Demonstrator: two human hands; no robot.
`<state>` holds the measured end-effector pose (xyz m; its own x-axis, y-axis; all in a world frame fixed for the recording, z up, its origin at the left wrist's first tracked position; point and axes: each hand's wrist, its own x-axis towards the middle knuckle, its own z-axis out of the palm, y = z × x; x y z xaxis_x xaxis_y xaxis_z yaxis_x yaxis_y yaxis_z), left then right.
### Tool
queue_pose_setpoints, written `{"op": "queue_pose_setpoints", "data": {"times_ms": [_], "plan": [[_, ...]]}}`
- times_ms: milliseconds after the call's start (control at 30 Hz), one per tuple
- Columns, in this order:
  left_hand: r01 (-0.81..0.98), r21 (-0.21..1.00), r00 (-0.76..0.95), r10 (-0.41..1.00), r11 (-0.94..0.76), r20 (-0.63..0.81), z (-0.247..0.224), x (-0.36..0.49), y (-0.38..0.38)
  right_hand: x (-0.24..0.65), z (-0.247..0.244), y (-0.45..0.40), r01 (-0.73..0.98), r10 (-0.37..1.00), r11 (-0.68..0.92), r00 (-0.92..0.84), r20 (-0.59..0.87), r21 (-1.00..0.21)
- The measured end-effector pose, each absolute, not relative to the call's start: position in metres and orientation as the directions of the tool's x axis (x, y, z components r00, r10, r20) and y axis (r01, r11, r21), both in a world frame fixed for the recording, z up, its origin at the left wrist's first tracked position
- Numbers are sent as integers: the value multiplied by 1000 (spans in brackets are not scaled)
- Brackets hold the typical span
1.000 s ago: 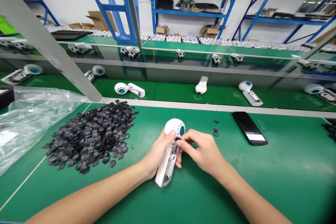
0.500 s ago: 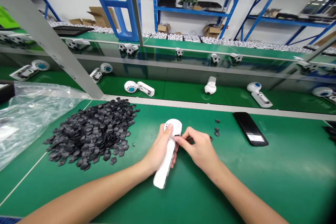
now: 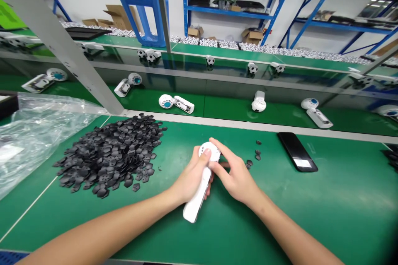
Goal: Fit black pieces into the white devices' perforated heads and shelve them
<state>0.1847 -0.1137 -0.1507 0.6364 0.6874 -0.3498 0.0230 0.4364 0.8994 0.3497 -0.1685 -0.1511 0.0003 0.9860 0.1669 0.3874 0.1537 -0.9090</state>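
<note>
My left hand (image 3: 188, 180) is closed around a white plastic device (image 3: 196, 203) with a round head and a long handle. Its thumb presses on the face of the head, while the handle slants down toward me. Against the right side of that head, my right hand (image 3: 236, 176) grips with its thumb low and its index finger at the top edge. Whether a small part sits under those fingers is hidden. To the left lies a big heap of black pentagon pieces (image 3: 108, 153). Several loose black pieces (image 3: 258, 157) lie just beyond my right hand.
A black phone-like slab (image 3: 297, 152) rests on the green table at right. Clear plastic bagging (image 3: 52, 128) lies at left. Beyond the metal edge, a green conveyor belt (image 3: 220, 109) carries more white devices (image 3: 176, 103). A slanted metal post (image 3: 77, 49) stands at left.
My right hand has shifted from pinching at a dark spot below the head to wrapping its fingers over the head's right side. The devices on the belt have moved right.
</note>
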Motion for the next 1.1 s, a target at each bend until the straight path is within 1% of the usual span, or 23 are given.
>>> {"op": "queue_pose_setpoints", "data": {"times_ms": [67,133,200,300,400,467,533,600,667,833,900,1033,1100], "plan": [[24,910,641,692,414,-332,-151,184,-114,351,-153,-169,393,978,188,4,207,-900],[17,909,650,685,418,-327,-152,184,-114,353,-154,-167,448,961,233,27,274,-863],[18,899,656,673,438,-341,-152,184,-112,357,-153,-164,477,961,234,17,275,-847],[32,883,681,636,469,-362,-152,183,-108,366,-143,-161,504,977,203,-49,207,-840],[49,891,743,580,452,-335,-151,180,-106,384,-123,-165,619,973,230,-149,175,-751],[57,897,776,546,437,-316,-150,179,-105,401,-111,-172,697,976,214,-181,121,-684],[61,895,793,523,442,-313,-149,178,-104,421,-105,-179,804,990,135,-128,52,-580],[63,886,800,508,459,-321,-149,177,-103,439,-106,-184,884,996,22,-61,-68,-466],[65,880,806,496,470,-324,-148,177,-102,452,-112,-187,909,987,-40,-28,-156,-415],[40,877,821,485,478,-302,-145,175,-101,458,-132,-183,886,973,-75,-36,-227,-459],[27,880,823,489,473,-288,-143,174,-101,457,-134,-180,885,966,-99,-25,-258,-455],[-17,883,827,503,470,-251,-135,175,-104,458,-125,-177,897,958,-131,5,-286,-422],[-66,896,812,545,440,-208,-131,175,-106,454,-116,-177,878,964,-99,-32,-264,-468]]}}
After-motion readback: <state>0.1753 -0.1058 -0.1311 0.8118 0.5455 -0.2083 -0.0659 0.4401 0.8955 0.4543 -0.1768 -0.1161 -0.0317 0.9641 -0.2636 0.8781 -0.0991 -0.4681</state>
